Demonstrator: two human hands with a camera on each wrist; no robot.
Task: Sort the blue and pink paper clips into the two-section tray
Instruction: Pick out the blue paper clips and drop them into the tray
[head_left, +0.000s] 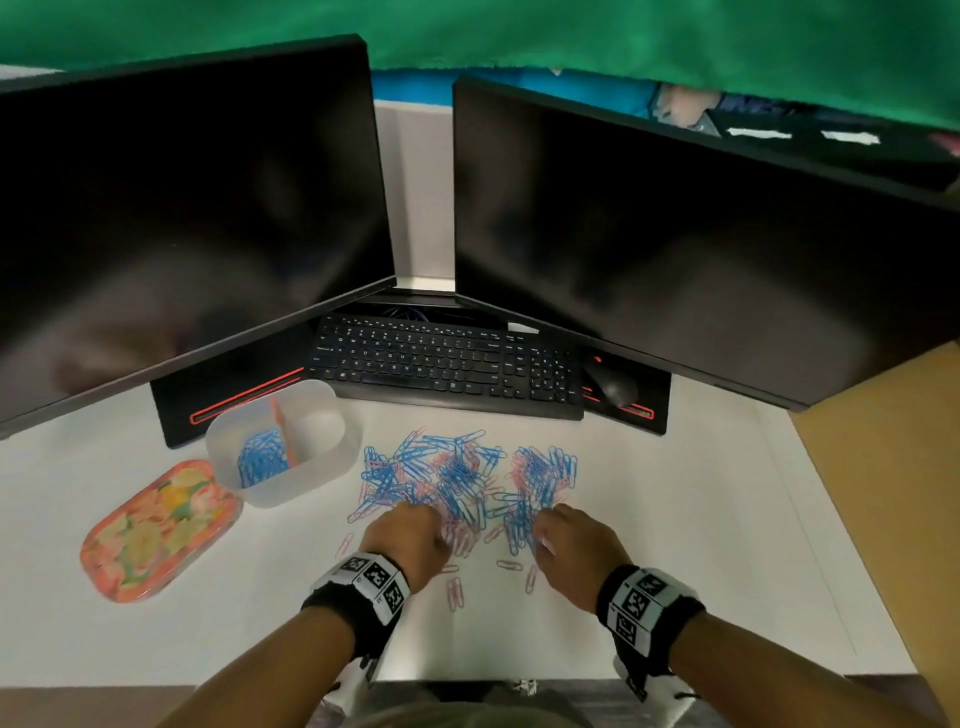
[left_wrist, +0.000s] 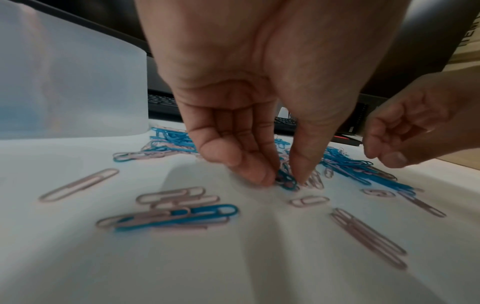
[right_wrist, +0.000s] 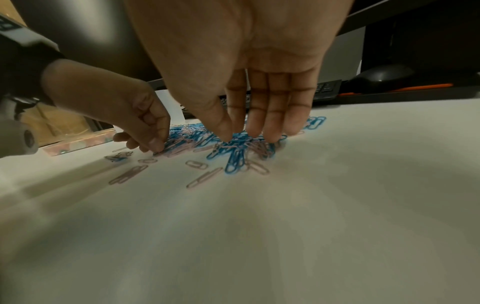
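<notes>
A mixed pile of blue and pink paper clips (head_left: 457, 473) lies on the white desk in front of the keyboard. The translucent two-section tray (head_left: 332, 457) stands to its left. Its left section holds blue clips (head_left: 262, 457), and I see nothing in its right section. My left hand (head_left: 431, 519) is at the pile's near left edge. There its thumb and fingers pinch a blue clip (left_wrist: 287, 184) that still rests on the desk. My right hand (right_wrist: 241, 137) reaches down on the pile's right part with straight fingers, its fingertips (right_wrist: 270, 137) touching the clips.
A flowered lid (head_left: 158, 530) lies left of the tray. Keyboard (head_left: 447, 364), mouse (head_left: 613, 384) and two dark monitors (head_left: 675, 249) stand behind the pile. Loose pink clips (head_left: 454, 592) are scattered between my wrists. A brown surface (head_left: 883, 467) borders the desk on the right.
</notes>
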